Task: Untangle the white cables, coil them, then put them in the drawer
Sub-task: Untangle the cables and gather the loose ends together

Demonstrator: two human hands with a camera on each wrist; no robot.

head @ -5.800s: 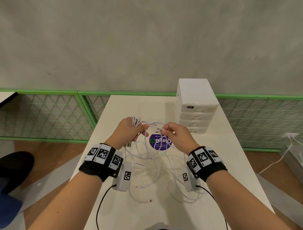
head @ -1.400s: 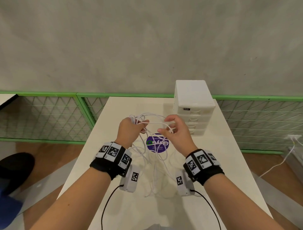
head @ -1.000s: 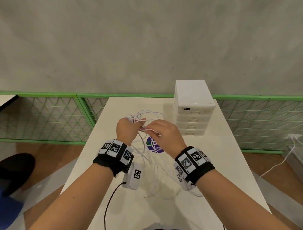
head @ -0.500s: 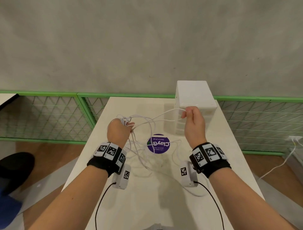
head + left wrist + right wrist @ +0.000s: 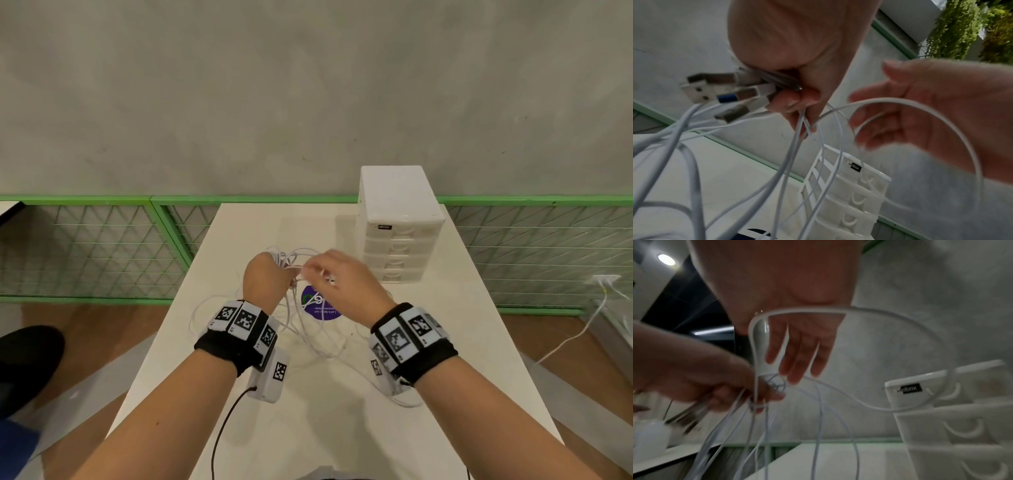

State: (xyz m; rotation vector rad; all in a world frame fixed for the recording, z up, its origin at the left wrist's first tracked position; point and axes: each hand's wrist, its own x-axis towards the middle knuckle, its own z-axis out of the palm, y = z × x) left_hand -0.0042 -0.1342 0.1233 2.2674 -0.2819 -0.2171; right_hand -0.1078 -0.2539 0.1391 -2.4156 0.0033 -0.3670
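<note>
Several white cables (image 5: 286, 256) are bunched in my left hand (image 5: 265, 279), which grips them above the table. Their lower lengths trail loose on the tabletop. The left wrist view shows the USB plugs (image 5: 721, 92) sticking out of that fist (image 5: 797, 56). My right hand (image 5: 342, 287) is blurred and close against the left. Its fingers (image 5: 797, 353) are straight, and one cable loop (image 5: 879, 309) arcs across the palm. The same loop (image 5: 879, 99) runs over the right hand (image 5: 931, 105) in the left wrist view. The white drawer unit (image 5: 397, 205) stands behind, with all its drawers closed.
The cream table (image 5: 445, 342) carries a round purple sticker (image 5: 322, 310) under the hanging cables. A green mesh fence (image 5: 85, 246) runs behind the table. Another white cord (image 5: 565, 342) lies on the floor at right. A dark shoe (image 5: 27, 359) shows at left.
Half a second ago my right hand held a strand stretched out by the drawer unit. It has swung back left to meet the left hand, bringing a loop. The left hand kept its grip.
</note>
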